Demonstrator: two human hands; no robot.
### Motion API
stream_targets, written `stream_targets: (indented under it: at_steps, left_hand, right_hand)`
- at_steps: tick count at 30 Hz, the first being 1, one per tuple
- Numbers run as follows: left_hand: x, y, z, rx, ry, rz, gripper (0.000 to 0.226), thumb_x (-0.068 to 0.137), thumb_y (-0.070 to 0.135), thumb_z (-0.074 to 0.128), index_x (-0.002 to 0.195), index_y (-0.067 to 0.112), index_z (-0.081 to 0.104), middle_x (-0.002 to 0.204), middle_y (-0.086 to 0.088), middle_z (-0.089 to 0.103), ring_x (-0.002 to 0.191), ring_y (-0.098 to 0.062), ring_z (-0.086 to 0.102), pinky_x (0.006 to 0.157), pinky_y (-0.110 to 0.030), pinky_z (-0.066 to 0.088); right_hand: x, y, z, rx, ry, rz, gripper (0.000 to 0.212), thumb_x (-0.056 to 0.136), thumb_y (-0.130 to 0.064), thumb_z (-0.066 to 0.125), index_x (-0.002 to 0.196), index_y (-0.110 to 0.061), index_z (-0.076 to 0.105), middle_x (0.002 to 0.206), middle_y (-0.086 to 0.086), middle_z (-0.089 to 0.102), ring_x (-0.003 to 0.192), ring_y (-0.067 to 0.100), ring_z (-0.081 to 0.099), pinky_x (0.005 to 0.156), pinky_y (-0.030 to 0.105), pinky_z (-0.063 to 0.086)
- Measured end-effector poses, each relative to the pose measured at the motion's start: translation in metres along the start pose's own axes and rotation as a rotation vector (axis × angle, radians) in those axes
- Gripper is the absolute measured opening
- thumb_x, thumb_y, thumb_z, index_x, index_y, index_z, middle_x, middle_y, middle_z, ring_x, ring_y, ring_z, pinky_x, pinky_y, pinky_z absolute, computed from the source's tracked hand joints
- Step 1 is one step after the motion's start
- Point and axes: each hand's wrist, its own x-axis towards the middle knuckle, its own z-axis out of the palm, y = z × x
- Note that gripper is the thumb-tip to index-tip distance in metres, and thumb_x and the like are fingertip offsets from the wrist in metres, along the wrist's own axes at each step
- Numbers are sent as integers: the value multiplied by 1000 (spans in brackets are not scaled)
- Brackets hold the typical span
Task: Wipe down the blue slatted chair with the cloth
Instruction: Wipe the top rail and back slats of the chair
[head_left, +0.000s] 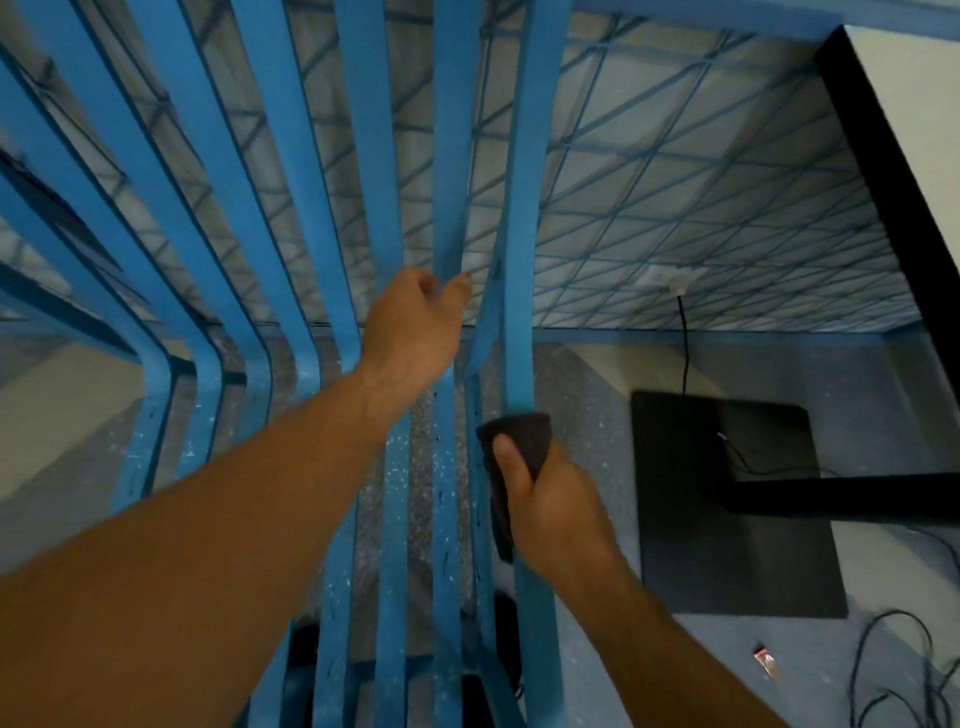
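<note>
The chair (363, 156) is bright blue, its lower slats flecked with pale specks and a few dark spots. The cloth (524, 436) is dark grey. The wall (675, 182) is off-white, crossed by a blue diagonal lattice. The floor (587, 374) is grey, finely speckled. The plate (727, 519) and cable (684, 338) are black.

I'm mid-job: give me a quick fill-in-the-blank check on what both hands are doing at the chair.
The right hand presses the dark ____ against the chair.
The left hand grips one blue ____.
The wiping hand is at the chair's far ____ edge.
Missing words: cloth; slat; right.
</note>
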Motion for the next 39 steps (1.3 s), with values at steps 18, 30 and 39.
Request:
stream_targets:
  at_steps: [18, 30, 39]
  left_hand:
    - [-39, -40, 22, -193, -265, -150, 10, 95, 19, 61, 90, 25, 67, 88, 2, 72, 81, -15, 70, 73, -32, 59]
    - [16, -7, -57, 36, 195, 76, 18, 101, 27, 45, 96, 27, 63, 93, -3, 67, 80, -20, 64, 61, -21, 50]
    - [55, 48, -87, 77, 350, 438, 37, 103, 31, 44, 135, 15, 52, 100, 19, 53, 83, 9, 49, 65, 8, 31]
  right_hand:
    - [-1, 1, 9, -148, 161, -95, 49, 94, -60, 32, 119, -22, 52, 82, -6, 60, 74, 11, 61, 70, 37, 57]
    - [3, -67, -15, 132, 496, -446, 55, 93, -59, 44, 128, -19, 62, 85, -18, 64, 76, -6, 60, 67, 5, 46]
    - [131, -210, 0, 359, 724, -626, 60, 94, -34, 43, 144, -2, 41, 129, 17, 60, 115, 29, 59, 97, 38, 47]
